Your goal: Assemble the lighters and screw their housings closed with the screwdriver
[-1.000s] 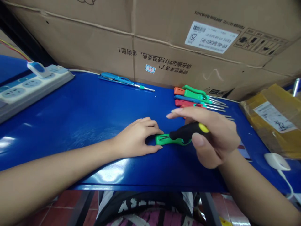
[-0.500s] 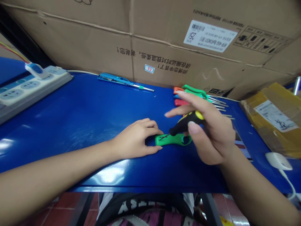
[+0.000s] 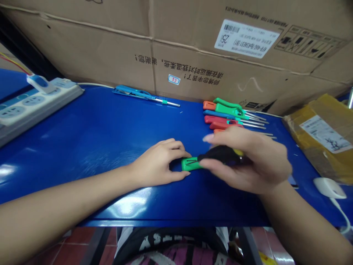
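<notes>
My left hand [image 3: 162, 162] rests on the blue table, thumb and fingers closed around the left end of a green long-neck lighter [image 3: 190, 164]. The lighter lies flat, and its right part is hidden behind my right hand [image 3: 248, 160]. That hand grips a screwdriver [image 3: 220, 154] with a black and yellow handle, held low and slanted, nearly flat. Its thin shaft points left over the slotted end of the lighter. Whether the tip touches the lighter I cannot tell.
Several coloured lighters [image 3: 228, 116] with metal necks lie at the back right. A blue opened lighter [image 3: 138, 92] lies along the cardboard box [image 3: 182, 44]. A power strip [image 3: 35, 105] stands left; a taped carton [image 3: 322, 136] and white plug [image 3: 329, 187] are right.
My right hand has shifted right and turned, its fingers now closing around the screwdriver, whose handle has dropped lower. My left hand and the green lighter have stayed in place.
</notes>
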Demonstrator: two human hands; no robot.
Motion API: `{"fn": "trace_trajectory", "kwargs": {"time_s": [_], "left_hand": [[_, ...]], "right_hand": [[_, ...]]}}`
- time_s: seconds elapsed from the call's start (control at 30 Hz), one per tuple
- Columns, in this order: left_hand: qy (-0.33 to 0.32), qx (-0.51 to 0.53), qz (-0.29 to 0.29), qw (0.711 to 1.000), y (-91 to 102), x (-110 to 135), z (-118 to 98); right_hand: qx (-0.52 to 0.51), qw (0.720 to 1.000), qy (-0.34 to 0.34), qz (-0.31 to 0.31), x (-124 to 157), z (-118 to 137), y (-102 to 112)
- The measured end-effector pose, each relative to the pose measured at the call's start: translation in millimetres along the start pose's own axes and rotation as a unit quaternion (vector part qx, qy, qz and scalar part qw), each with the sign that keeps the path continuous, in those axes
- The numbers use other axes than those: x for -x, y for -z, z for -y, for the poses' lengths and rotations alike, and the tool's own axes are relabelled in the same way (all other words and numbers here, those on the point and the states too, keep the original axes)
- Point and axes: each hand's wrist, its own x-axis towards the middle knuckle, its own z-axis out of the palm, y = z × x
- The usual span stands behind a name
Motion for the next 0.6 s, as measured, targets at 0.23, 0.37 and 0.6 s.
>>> {"fn": "trace_trajectory", "kwargs": {"time_s": [0.23, 0.37, 0.6], "left_hand": [[-0.003, 0.006, -0.004, 1.0, -2.3, -0.8, 1.9], [-0.002, 0.005, -0.004, 1.0, -1.1, -1.2, 0.0], [-0.001, 0.008, -0.005, 1.0, -0.4, -1.7, -0.4]], "right_hand": [[-0.05, 0.998, -0.008, 0.028, -1.3, 6.3, 2.6], [0.008, 0.999, 0.004, 0.04, -0.3, 5.6, 2.2], [-0.046, 0.998, -0.026, 0.047, 2.6, 2.8, 3.5]]}}
